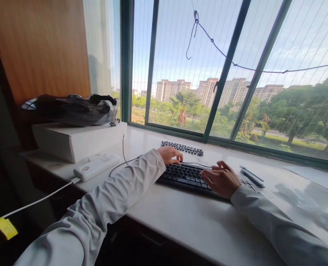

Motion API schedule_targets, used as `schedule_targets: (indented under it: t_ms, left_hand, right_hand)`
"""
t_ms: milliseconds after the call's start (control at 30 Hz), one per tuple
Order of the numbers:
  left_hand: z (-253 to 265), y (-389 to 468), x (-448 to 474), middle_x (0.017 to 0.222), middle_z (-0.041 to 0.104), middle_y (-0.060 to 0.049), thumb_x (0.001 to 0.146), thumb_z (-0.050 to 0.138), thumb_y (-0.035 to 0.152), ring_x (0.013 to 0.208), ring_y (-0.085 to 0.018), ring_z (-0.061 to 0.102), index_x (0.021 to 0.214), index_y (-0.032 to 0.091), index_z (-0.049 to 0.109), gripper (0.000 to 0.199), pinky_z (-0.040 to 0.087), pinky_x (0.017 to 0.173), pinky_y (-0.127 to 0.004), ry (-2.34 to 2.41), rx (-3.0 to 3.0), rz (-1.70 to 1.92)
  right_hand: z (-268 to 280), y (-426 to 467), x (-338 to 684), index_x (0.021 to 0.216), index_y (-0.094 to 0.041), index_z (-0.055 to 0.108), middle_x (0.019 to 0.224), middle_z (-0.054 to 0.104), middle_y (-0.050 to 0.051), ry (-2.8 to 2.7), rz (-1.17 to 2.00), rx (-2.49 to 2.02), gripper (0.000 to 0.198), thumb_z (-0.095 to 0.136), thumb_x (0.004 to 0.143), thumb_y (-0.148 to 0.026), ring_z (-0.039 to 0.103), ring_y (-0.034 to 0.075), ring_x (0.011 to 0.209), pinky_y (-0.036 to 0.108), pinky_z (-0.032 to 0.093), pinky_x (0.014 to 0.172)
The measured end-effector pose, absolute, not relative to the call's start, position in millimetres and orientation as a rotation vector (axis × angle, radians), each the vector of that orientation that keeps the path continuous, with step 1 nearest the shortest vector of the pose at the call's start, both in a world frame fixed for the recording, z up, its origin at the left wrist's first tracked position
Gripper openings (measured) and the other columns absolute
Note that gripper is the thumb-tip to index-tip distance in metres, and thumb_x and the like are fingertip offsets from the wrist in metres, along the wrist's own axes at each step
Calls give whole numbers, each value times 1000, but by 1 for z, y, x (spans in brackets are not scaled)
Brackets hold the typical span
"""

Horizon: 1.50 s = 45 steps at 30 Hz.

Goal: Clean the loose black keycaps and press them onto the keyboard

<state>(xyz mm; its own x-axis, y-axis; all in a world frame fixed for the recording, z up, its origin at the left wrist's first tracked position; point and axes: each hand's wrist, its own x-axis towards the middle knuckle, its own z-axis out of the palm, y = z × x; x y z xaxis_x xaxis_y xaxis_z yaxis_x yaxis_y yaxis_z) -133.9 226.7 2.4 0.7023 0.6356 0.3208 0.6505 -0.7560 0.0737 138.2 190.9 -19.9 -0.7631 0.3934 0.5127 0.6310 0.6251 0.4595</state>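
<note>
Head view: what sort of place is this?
Likely an indoor workspace at a window, home or office unclear: a keyboard and power strip sit on a white counter, with trees and buildings outside.

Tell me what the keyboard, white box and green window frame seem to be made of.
The keyboard looks like dark plastic, fairly matte: its surface shows little shine. The white box is probably smooth cardboard, judging by its flat faces and crisp edges. The green window frame may be painted metal, given its slim, even bars.
</note>
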Motion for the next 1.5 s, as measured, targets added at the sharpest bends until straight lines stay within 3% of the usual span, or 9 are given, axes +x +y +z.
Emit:
schedule_targets:
  t_ms: [500, 733, 1000, 1233, 1500]
  left_hand:
    - [8, 218, -132, 76, 70, 2, 64, 71, 23, 64, -7, 58, 83, 21, 74, 19, 42, 67, -17, -1178, -3096, -583]
    - [8, 215, -125, 74, 70, -1, 66, 71, 38, 56, -6, 52, 85, 21, 75, 25, 36, 50, -17, -977, -3149, -534]
    - [1, 211, -118, 71, 69, -4, 68, 71, 42, 53, -7, 52, 82, 19, 75, 27, 39, 51, -19, -796, -2948, -799]
    - [1, 208, -116, 70, 70, -3, 66, 72, 43, 51, -6, 52, 83, 19, 75, 29, 37, 49, -18, -864, -2949, -798]
    - [-2, 208, -115, 49, 62, 0, 62, 75, 43, 39, -3, 31, 80, 17, 76, 32, 23, 40, -21, -1062, -3043, -877]
  right_hand:
    - [-42, 172, 93, 79, -21, 64, 61, 65, 1, -2478, -588, -766, 32, 36, 92, -30, 53, 13, 62, 33, 22, 82]
    - [-42, 176, 95, 73, -19, 61, 64, 66, 1, -2481, -534, -741, 30, 38, 91, -28, 54, 12, 65, 32, 21, 83]
    - [-45, 189, 104, 90, -26, 67, 57, 62, -1, -2359, -568, -860, 27, 41, 91, -34, 51, 12, 61, 32, 22, 82]
    - [-45, 191, 103, 94, -29, 69, 60, 64, 0, -2347, -527, -898, 29, 42, 91, -40, 54, 13, 65, 32, 21, 85]
    - [-46, 191, 104, 98, -29, 67, 57, 61, 0, -2409, -529, -877, 33, 36, 93, -37, 50, 13, 58, 32, 22, 82]
